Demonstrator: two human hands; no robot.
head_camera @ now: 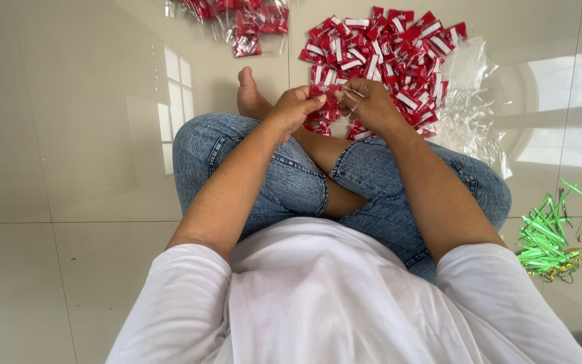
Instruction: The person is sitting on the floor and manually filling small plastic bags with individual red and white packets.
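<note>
I sit cross-legged on a glossy tiled floor in jeans and a white shirt. My left hand [296,106] and my right hand [370,101] meet in front of my knees, both pinching a small bunch of red-and-white sachets [325,92] between them. A thin clear strip or bag edge runs from the bunch to my right fingers. Just beyond the hands lies a large pile of the same red sachets [385,50] spread on the floor.
Clear plastic bags filled with red sachets [240,20] lie at the top left. Crumpled clear plastic wrap [469,111] sits right of the pile. A heap of green and gold twist ties [545,236] lies by my right knee. My bare foot [249,94] rests beside the left hand.
</note>
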